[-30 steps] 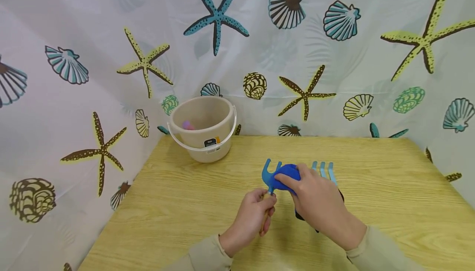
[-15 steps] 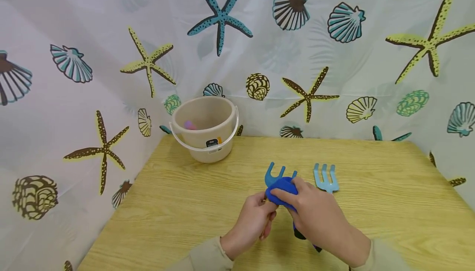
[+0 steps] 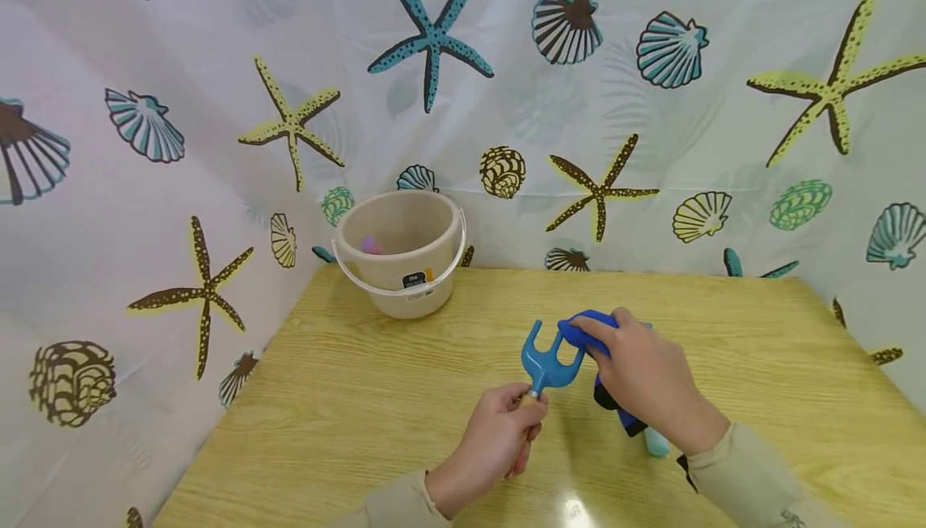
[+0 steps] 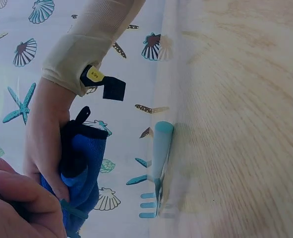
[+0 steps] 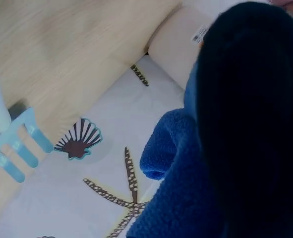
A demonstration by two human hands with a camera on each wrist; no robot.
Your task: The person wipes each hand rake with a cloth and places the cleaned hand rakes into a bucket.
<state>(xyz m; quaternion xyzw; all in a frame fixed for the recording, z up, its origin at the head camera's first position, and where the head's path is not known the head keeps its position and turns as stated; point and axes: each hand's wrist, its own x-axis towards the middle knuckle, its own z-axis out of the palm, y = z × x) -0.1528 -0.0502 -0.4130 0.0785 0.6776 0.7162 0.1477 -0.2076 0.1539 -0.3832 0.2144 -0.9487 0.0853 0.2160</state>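
My left hand (image 3: 492, 440) grips the light wooden handle of a blue garden hand fork (image 3: 547, 369), its tines pointing away from me. With the right hand (image 3: 654, 375) I hold a bunched blue cloth (image 3: 584, 327) against the fork's right-hand tines, partly covering them. The cloth's black-edged end hangs below the palm, and its fluffy face (image 5: 171, 144) fills much of the right wrist view. Beneath the right forearm a second, light blue hand fork (image 4: 162, 148) lies on the table, mostly hidden in the head view; its tines (image 5: 20, 146) show in the right wrist view.
A beige bucket (image 3: 376, 277) with a clear handle stands at the table's back left. Inside it is a small purple and pink thing (image 3: 371, 245). A white curtain (image 3: 608, 102) printed with starfish and shells hangs behind and beside the wooden table (image 3: 347, 415).
The cloth in my right hand has moved from the fork's neck, near the left fingers, up and right onto the tines. The left hand keeps its grip on the handle.
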